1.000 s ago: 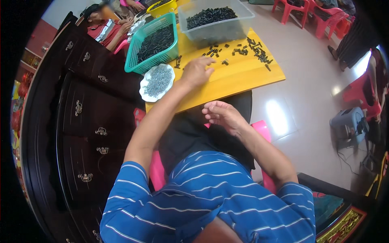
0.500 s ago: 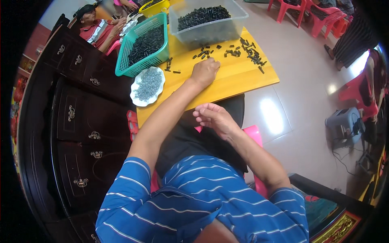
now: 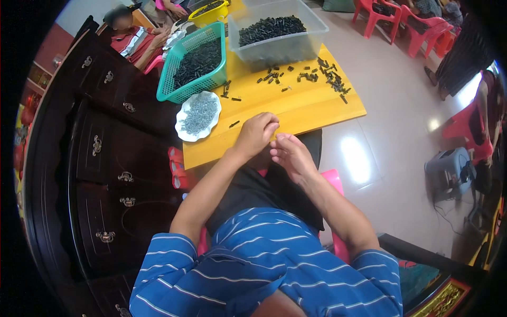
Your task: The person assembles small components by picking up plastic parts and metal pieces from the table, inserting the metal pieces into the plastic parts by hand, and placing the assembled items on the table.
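Note:
My left hand [image 3: 255, 134] is at the near edge of the yellow table [image 3: 311, 113], thumb and fingers pinched together. Close beside it, just off the edge, my right hand [image 3: 293, 157] also has its thumb and fingertips pressed together. Whatever either pinch holds is too small to make out. A single short black piece [image 3: 234, 124] lies left of my left hand. Farther back, loose black tube-like pieces [image 3: 272, 75] are scattered, with a longer cluster [image 3: 334, 78] toward the right corner. A white scalloped dish [image 3: 182, 117] of small clear-grey pieces sits on the left.
A green plastic basket [image 3: 165, 87] and a translucent bin [image 3: 280, 48], both full of black pieces, stand at the back, with a yellow bowl [image 3: 203, 20] beyond. Dark drawers [image 3: 100, 158] line the left. Another person [image 3: 132, 39] sits far left; pink chairs [image 3: 369, 18] stand right.
My left hand has drawn back from the loose black pieces toward me, close to my right hand. A single black piece now shows on the table to its left. My right hand has shifted slightly right.

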A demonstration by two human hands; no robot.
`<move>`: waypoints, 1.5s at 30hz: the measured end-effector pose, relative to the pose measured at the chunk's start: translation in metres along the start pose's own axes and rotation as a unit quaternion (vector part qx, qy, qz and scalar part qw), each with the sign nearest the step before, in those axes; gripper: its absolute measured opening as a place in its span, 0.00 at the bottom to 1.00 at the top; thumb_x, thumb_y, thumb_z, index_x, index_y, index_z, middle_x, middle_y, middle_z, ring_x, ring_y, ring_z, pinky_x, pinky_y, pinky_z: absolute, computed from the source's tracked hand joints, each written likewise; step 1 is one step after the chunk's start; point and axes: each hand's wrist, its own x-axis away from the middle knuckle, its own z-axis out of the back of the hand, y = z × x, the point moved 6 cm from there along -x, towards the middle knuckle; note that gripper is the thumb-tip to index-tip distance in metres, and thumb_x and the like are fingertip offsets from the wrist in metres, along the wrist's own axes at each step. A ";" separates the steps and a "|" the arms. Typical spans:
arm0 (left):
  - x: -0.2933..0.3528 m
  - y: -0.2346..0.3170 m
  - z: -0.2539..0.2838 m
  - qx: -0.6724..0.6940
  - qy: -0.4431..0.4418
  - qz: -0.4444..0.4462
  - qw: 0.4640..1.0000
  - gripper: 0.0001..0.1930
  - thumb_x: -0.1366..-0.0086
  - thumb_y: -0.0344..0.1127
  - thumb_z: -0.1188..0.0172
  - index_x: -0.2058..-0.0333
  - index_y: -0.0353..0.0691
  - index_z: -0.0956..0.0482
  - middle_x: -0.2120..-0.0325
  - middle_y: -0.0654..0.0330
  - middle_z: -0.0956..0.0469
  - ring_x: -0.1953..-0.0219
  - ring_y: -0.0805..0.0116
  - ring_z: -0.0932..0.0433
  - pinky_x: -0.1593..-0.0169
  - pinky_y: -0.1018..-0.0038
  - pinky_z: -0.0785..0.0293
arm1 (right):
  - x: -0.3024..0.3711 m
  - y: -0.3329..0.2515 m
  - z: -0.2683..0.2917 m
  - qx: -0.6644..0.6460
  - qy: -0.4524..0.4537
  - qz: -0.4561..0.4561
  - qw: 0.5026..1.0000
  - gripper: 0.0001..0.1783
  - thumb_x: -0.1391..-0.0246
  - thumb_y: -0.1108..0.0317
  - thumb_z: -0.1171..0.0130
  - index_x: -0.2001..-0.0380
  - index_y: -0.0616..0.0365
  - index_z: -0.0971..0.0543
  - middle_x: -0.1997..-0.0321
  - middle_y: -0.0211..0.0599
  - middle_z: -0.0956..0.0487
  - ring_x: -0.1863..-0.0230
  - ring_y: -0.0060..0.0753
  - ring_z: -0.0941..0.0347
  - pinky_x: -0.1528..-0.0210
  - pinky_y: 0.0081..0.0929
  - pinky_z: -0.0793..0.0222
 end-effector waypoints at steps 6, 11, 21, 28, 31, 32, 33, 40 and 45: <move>0.029 0.026 0.018 0.046 -0.006 -0.004 0.999 0.07 0.39 0.26 0.41 0.62 0.34 0.19 0.68 0.50 0.19 0.65 0.55 0.18 0.60 0.67 0.24 | 0.005 -0.002 -0.002 0.006 0.010 0.020 1.000 0.12 0.35 0.59 0.44 0.56 0.54 0.27 0.62 0.29 0.21 0.65 0.21 0.25 0.61 0.20 0.28; 0.038 0.034 0.020 0.068 -0.004 0.024 0.997 0.07 0.39 0.27 0.40 0.61 0.34 0.20 0.68 0.55 0.18 0.67 0.62 0.17 0.61 0.71 0.22 | 0.002 -0.001 -0.001 0.052 0.002 0.038 0.998 0.12 0.35 0.57 0.43 0.58 0.53 0.26 0.64 0.28 0.21 0.66 0.18 0.26 0.62 0.20 0.28; -0.027 -0.013 0.033 -0.019 0.005 0.033 0.999 0.10 0.40 0.31 0.37 0.60 0.36 0.17 0.68 0.52 0.16 0.67 0.63 0.16 0.61 0.71 0.21 | 0.002 -0.003 -0.001 0.031 0.002 0.056 0.998 0.12 0.33 0.55 0.45 0.61 0.52 0.26 0.72 0.22 0.26 0.73 0.16 0.31 0.66 0.18 0.30; -0.090 -0.060 -0.003 -0.132 0.025 -0.003 0.991 0.10 0.40 0.33 0.38 0.61 0.39 0.17 0.64 0.52 0.17 0.63 0.53 0.17 0.58 0.63 0.21 | -0.003 0.002 0.003 -0.029 -0.001 0.031 0.999 0.14 0.33 0.53 0.45 0.63 0.51 0.26 0.74 0.22 0.27 0.75 0.16 0.32 0.66 0.21 0.30; -0.105 -0.061 -0.015 -0.162 0.020 -0.009 0.987 0.09 0.39 0.35 0.40 0.61 0.42 0.16 0.62 0.53 0.17 0.61 0.51 0.18 0.56 0.61 0.22 | -0.002 0.000 0.002 -0.030 0.012 0.041 0.999 0.13 0.33 0.53 0.45 0.63 0.51 0.26 0.73 0.22 0.27 0.73 0.16 0.31 0.64 0.21 0.29; -0.109 -0.062 -0.018 -0.171 0.025 -0.019 0.985 0.09 0.39 0.36 0.40 0.61 0.43 0.16 0.63 0.54 0.17 0.61 0.51 0.18 0.57 0.60 0.22 | -0.003 0.000 0.002 -0.037 0.004 0.038 0.999 0.13 0.34 0.54 0.43 0.62 0.52 0.26 0.70 0.24 0.26 0.71 0.17 0.29 0.63 0.20 0.28; -0.111 -0.064 -0.020 -0.181 0.030 -0.029 0.983 0.09 0.39 0.36 0.40 0.62 0.45 0.16 0.64 0.56 0.17 0.61 0.51 0.18 0.57 0.60 0.22 | -0.003 -0.001 0.002 -0.037 0.006 0.038 0.999 0.13 0.34 0.54 0.43 0.62 0.52 0.26 0.70 0.24 0.26 0.71 0.17 0.29 0.63 0.20 0.28; -0.123 -0.074 -0.030 -0.209 0.023 -0.023 0.977 0.08 0.40 0.37 0.39 0.63 0.46 0.16 0.67 0.58 0.18 0.63 0.53 0.19 0.58 0.60 0.22 | -0.004 -0.002 -0.001 -0.030 0.018 0.046 0.998 0.13 0.36 0.58 0.40 0.56 0.55 0.25 0.66 0.26 0.24 0.68 0.17 0.28 0.60 0.21 0.27; -0.119 -0.074 -0.032 -0.242 0.013 -0.024 0.970 0.06 0.39 0.36 0.39 0.67 0.42 0.18 0.70 0.56 0.20 0.64 0.52 0.20 0.61 0.58 0.24 | -0.004 0.002 -0.001 -0.051 0.003 0.027 0.998 0.12 0.36 0.58 0.41 0.58 0.53 0.25 0.67 0.26 0.23 0.70 0.17 0.28 0.61 0.21 0.26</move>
